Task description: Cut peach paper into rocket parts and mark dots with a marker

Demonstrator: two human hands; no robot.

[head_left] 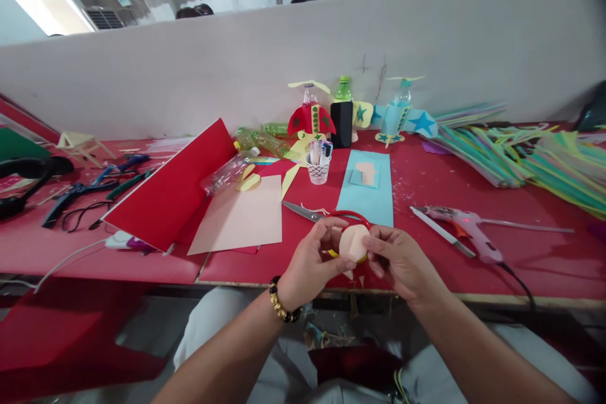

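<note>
Between my two hands, above the table's front edge, is a small rounded piece of pale pink paper [353,243]. My left hand [317,255] pinches its lower left side, with a beaded bracelet on the wrist. The fingers of my right hand [398,255] are closed on its right edge. Just behind the hands lie scissors [303,211] with red handles, partly hidden by my fingers. Something yellow peeks out beneath the paper piece. A light blue sheet [367,199] with a small pink cutout [367,172] lies farther back.
A pink glue gun [466,230] and a white-handled cutter [442,231] lie to the right. Bottle planes [310,113] and a phone [341,124] stand by the partition. A pen cup [318,167], pink sheet [246,218], red board [175,189] and pliers [80,192] spread leftward.
</note>
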